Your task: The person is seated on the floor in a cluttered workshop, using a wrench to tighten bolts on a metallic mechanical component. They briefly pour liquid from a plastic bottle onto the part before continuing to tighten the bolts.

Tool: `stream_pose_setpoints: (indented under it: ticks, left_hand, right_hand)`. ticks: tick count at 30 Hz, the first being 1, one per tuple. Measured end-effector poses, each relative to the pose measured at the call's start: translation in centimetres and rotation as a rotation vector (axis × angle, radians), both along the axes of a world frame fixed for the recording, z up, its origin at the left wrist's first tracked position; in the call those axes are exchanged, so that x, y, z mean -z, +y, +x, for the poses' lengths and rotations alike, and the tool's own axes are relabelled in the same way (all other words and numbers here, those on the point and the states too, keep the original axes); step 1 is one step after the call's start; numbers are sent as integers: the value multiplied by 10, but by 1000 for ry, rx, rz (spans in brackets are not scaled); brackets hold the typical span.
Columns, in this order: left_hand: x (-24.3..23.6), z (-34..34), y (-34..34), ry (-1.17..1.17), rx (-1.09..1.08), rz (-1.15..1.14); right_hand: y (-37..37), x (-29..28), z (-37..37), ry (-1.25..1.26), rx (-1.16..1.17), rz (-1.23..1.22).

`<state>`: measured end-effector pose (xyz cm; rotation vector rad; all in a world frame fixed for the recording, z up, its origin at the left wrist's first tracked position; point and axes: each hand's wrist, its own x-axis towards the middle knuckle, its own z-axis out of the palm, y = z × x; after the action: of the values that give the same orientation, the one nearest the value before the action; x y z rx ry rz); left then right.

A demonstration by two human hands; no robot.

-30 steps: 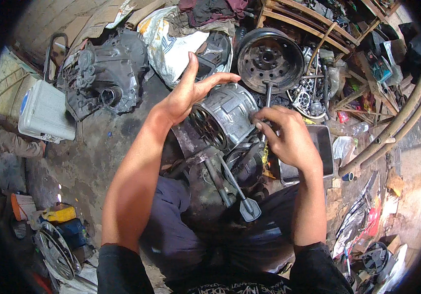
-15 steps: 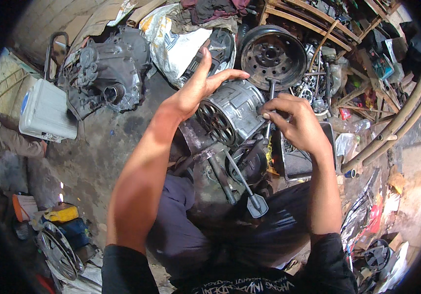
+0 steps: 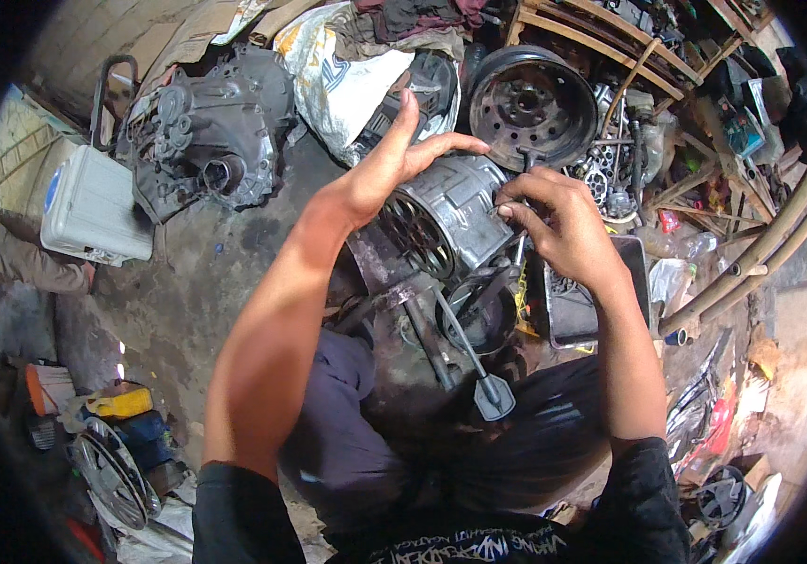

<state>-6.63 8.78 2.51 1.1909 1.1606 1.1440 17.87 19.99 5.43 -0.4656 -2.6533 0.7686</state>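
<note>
In front of me, a silver cast-metal housing lies on its side, its round slotted pulley-like end turned toward my left. My left hand rests against the housing's upper left, fingers stretched out and holding nothing. At the housing's right end my right hand is closed, thumb and fingers pinched around a slim metal bar tool with a crosspiece at its top. Its shaft shows again below the fingers. My fingers hide the middle of the tool and its contact with the housing.
A flat-ended lever juts toward my knees. Beside my right hand lie a black tray and a steel wheel rim. A gearbox casing and a white box stand left; bamboo poles curve on the right.
The whole scene has shifted slightly in view. My right fingers have shifted a little on the tool; my left hand keeps its place against the housing.
</note>
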Motion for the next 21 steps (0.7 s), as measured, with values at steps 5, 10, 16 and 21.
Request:
stream_pose_setpoints:
  ticks: [5, 10, 16, 21]
  left_hand:
    - [2, -3, -4, -19, 11, 15]
    - [4, 0, 0, -40, 2, 8]
    - [7, -3, -2, -55, -14, 1]
    - [4, 2, -2, -38, -35, 8]
  right_hand:
    - [1, -12, 11, -52, -104, -54]
    - [-3, -10, 2, -47, -24, 42]
    - [-2, -10, 2, -44, -81, -3]
    - [-2, -6, 1, 0, -79, 33]
